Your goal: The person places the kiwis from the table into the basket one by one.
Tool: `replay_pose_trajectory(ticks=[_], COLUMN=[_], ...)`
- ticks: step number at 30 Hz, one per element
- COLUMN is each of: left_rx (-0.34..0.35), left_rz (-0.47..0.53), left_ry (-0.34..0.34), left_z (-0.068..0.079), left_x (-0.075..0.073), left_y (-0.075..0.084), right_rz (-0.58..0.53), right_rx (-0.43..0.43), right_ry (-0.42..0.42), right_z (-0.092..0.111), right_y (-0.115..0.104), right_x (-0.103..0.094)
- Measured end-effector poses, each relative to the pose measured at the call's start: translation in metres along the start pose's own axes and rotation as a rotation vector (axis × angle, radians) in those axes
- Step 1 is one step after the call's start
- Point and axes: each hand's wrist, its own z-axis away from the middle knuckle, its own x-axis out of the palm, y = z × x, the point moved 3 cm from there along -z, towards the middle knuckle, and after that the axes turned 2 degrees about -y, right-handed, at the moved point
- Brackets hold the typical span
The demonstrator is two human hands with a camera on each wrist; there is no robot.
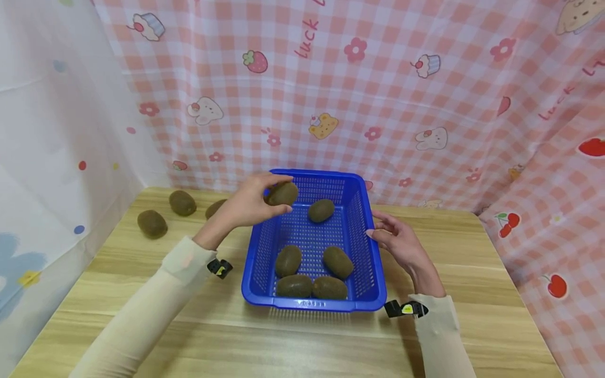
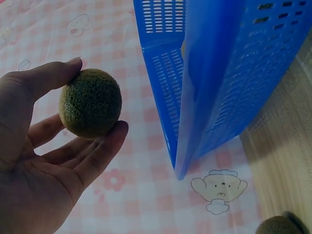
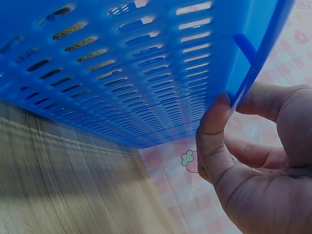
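Observation:
My left hand [image 1: 250, 202] holds a kiwi [image 1: 283, 194] between thumb and fingers, above the far left corner of a blue plastic basket [image 1: 249, 268]. In the left wrist view the same kiwi [image 2: 90, 103] sits in the curled fingers, apart from the basket wall [image 2: 214, 97]. Several kiwis lie in the basket: one [image 1: 321, 210] towards the back, the others [image 1: 337, 262] near the front. On the right side my right hand [image 1: 399, 241] pinches the basket's rim; the right wrist view shows the thumb and fingers [image 3: 214, 136] on either side of it.
Left of the basket, more kiwis lie on the wooden table [image 1: 189, 325]: one at the edge [image 1: 152, 224], one behind it [image 1: 182, 202], and one partly hidden [image 1: 215, 208] by the left hand. A pink checkered cloth [image 1: 302, 94] hangs behind the table.

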Motion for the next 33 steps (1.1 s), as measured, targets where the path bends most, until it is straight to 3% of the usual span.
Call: replay_pose_trajectory(ticks=[6, 13, 25, 33], left_rx=[-0.058, -0.087, -0.201, -0.235], left_rz=[0.057, 0.045, 0.047, -0.032], left_ry=[0.014, 0.083, 0.201, 0.274], left_z=[0.004, 0.012, 0.028, 0.037], left_x=[-0.006, -0.017, -0.027, -0.034], left_y=[-0.005, -0.012, -0.024, -0.035], right_rz=[0.006, -0.002, 0.004, 0.007], right_rx=[-0.002, 0.0, -0.012, -0.015], right_ry=[-0.003, 0.0, -0.01, -0.01], right_z=[-0.001, 0.0, 0.0, 0.0], right_y=[-0.001, -0.001, 0.0, -0.001], right_x=[0.001, 0.001, 0.001, 0.002])
